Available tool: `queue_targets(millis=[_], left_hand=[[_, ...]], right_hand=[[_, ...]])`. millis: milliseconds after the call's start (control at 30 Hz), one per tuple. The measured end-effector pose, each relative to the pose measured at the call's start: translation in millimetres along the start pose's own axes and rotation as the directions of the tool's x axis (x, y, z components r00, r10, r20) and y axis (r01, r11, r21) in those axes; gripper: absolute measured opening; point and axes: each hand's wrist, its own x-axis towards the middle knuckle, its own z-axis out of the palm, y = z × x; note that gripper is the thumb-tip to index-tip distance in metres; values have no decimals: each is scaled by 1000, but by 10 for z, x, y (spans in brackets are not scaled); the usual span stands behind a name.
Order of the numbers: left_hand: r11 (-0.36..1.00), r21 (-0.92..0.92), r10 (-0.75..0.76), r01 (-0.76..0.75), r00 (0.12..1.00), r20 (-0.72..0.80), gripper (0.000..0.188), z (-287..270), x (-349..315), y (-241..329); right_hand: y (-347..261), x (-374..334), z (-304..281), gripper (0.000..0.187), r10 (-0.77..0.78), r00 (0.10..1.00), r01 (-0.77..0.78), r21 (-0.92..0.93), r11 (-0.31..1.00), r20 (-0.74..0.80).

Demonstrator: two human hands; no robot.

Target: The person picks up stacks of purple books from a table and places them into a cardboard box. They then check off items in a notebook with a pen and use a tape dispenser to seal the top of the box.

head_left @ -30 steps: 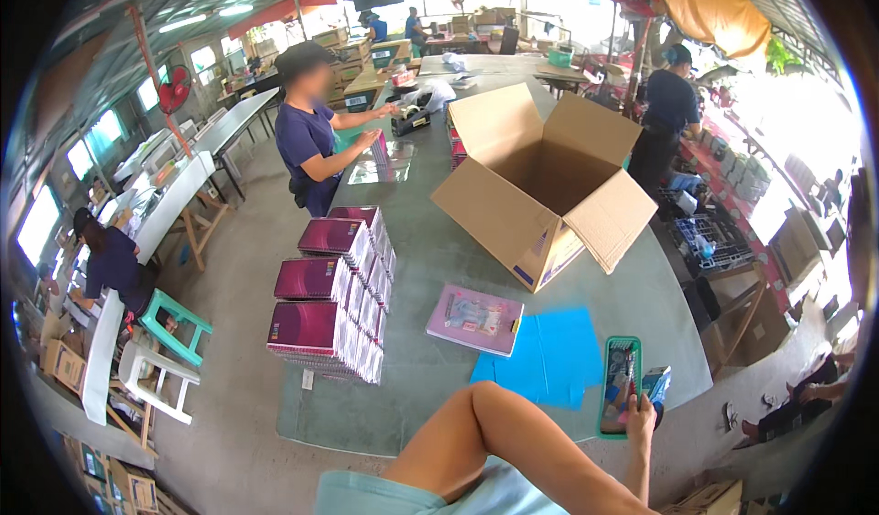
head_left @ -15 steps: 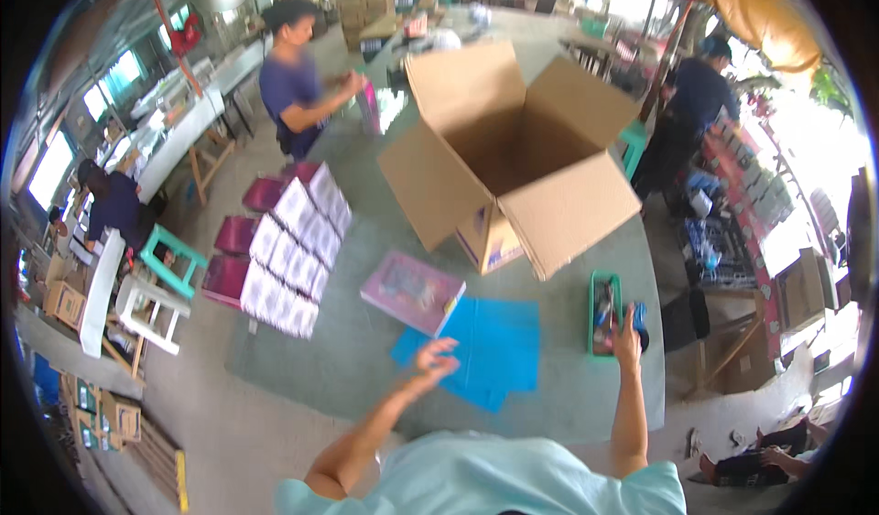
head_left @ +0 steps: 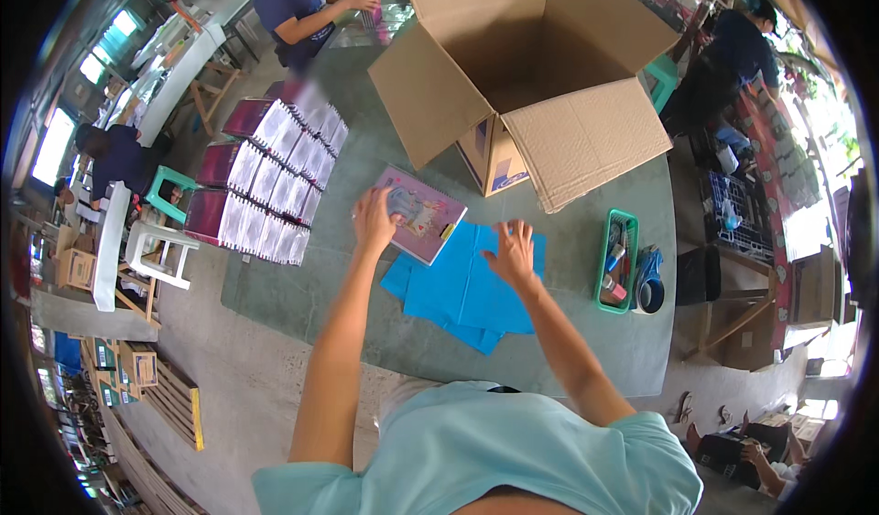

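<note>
A pink spiral notebook (head_left: 423,219) with a printed cover lies on the table, its lower corner over blue sheets (head_left: 458,281). My left hand (head_left: 373,220) is at the notebook's left edge, fingers apart and slightly bent; whether it presses on the cover I cannot tell. Above the right part of the blue sheets, my right hand (head_left: 513,257) is open with its fingers spread and nothing in it. To its right stand a green basket (head_left: 607,304) of small items and a blue tape dispenser (head_left: 649,281).
A large open carton (head_left: 476,153) stands beyond the notebook, flaps spread out. Stacked spiral notebooks (head_left: 265,185) fill the table's left side. A co-worker (head_left: 298,16) stands at the far left of the table, holding something pink. Another person (head_left: 732,57) works at the right.
My right hand has left the tape dispenser beside the basket and moved left over the blue sheets. My left hand has moved up and left to the notebook's edge. The view has tilted down.
</note>
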Motion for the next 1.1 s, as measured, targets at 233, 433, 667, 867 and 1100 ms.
queue_targets(millis=[233,433,667,867,1100], left_hand=[[852,145,383,-503,788,482,73,-12,799,419],[841,48,324,-540,572,754,69,-296,922,153],[911,-401,282,-96,855,435,45,-935,312,-599],[197,-852,18,485,867,498,31,-735,-147,-979],[449,-828,-14,337,929,370,45,-441,1154,-910]], right_hand=[[-233,421,-78,87,130,933,-22,-307,951,335],[-593,72,47,87,341,898,-235,-352,906,279],[-515,-421,174,49,453,869,-437,-121,891,197],[-987,246,519,47,508,844,-507,563,653,171],[-890,1824,1437,51,567,818,-450,717,532,93]])
